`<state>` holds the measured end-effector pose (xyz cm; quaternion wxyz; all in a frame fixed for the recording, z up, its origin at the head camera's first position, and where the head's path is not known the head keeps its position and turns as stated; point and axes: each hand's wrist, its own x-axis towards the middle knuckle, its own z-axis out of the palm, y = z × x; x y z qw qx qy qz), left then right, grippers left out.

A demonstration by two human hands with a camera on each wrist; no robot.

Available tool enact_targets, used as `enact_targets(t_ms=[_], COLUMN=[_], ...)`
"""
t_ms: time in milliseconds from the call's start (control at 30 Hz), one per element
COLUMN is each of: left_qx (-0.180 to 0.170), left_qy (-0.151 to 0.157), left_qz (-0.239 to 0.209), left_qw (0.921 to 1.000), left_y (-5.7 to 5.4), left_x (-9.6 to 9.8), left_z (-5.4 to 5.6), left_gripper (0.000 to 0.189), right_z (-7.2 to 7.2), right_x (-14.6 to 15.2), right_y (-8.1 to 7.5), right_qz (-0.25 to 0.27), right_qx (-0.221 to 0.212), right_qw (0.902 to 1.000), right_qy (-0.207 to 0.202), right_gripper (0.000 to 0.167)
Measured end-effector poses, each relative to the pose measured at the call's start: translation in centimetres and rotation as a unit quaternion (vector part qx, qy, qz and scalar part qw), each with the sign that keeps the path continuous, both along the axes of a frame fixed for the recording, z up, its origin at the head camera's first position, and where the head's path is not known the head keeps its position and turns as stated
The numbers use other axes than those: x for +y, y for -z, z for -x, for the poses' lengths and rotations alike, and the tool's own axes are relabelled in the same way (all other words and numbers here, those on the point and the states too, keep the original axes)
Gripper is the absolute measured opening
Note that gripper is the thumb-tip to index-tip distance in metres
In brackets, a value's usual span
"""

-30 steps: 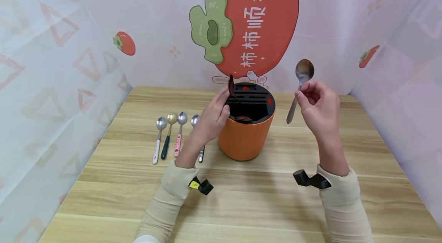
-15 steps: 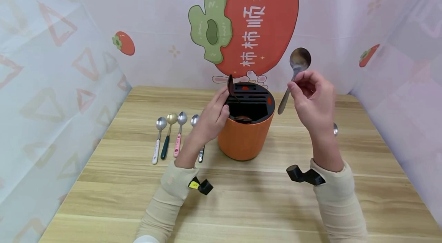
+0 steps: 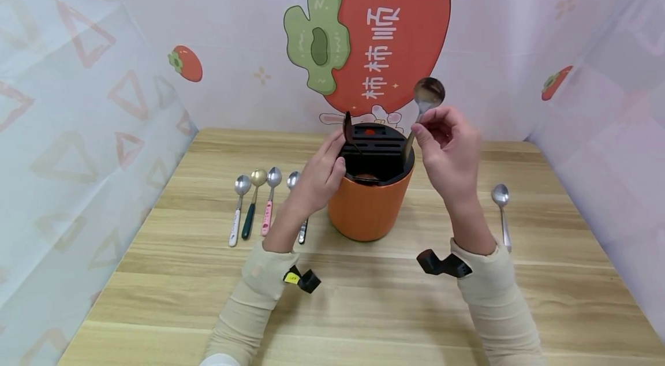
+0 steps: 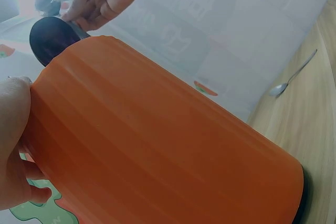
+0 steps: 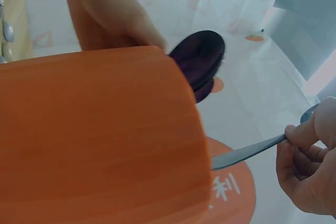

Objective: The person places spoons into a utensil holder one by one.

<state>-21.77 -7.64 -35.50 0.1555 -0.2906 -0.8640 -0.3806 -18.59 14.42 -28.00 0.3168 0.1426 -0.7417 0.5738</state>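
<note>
In the head view an orange utensil holder (image 3: 366, 213) with a black slotted top stands on the table. My left hand (image 3: 318, 172) holds its left side near the rim, thumb toward me and fingers toward the back. My right hand (image 3: 451, 152) pinches a metal spoon (image 3: 429, 92) near its neck, bowl up. The spoon's handle slants down to the right part of the top, its end hidden behind the rim in the right wrist view. Dark spoon bowls (image 5: 202, 53) stick up from the holder beside my left hand.
Several spoons (image 3: 267, 219) lie in a row left of the holder, one partly hidden under my left forearm. Another metal spoon (image 3: 501, 195) lies to the right, partly behind my right wrist. A printed backdrop (image 3: 234, 19) stands behind the table (image 3: 363, 308).
My right hand has moved left with the spoon, from right of the holder to its rim. The metal spoon lying at the right has come into sight. My left hand has stayed put.
</note>
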Motion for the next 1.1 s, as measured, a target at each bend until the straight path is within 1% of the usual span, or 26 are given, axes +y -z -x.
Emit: enact_targets(t_ms=[300,400,533,767,1100], left_qx=[-0.005,-0.007,-0.004,0.0,-0.006], left_qy=[0.0,-0.003,-0.003,0.001,-0.001], left_qz=[0.001,0.001,0.0,-0.002,-0.003], left_qw=[1.0,1.0,1.0,1.0,1.0], left_y=[0.1,0.1,0.1,0.1,0.2], left_x=[0.0,0.0,-0.1,0.0,0.0], left_z=[0.1,0.0,0.0,0.1,0.1], left_gripper=[0.057,0.057,0.056,0.057,0.058], right_z=[0.3,0.4,0.4,0.4,0.4], right_x=[-0.6,-0.6,-0.7,-0.7,-0.9], right_y=[2.5,3.2,3.8,4.0,4.0], right_qz=[-0.015,-0.026,-0.044,-0.079,-0.094], right_qx=[0.001,0.004,0.005,0.007,-0.005], right_qw=[0.9998,0.9995,0.9987,0.9963,0.9947], right_qy=[-0.016,-0.018,-0.025,-0.032,-0.041], right_gripper=[0.019,0.02,0.018,0.015,0.014])
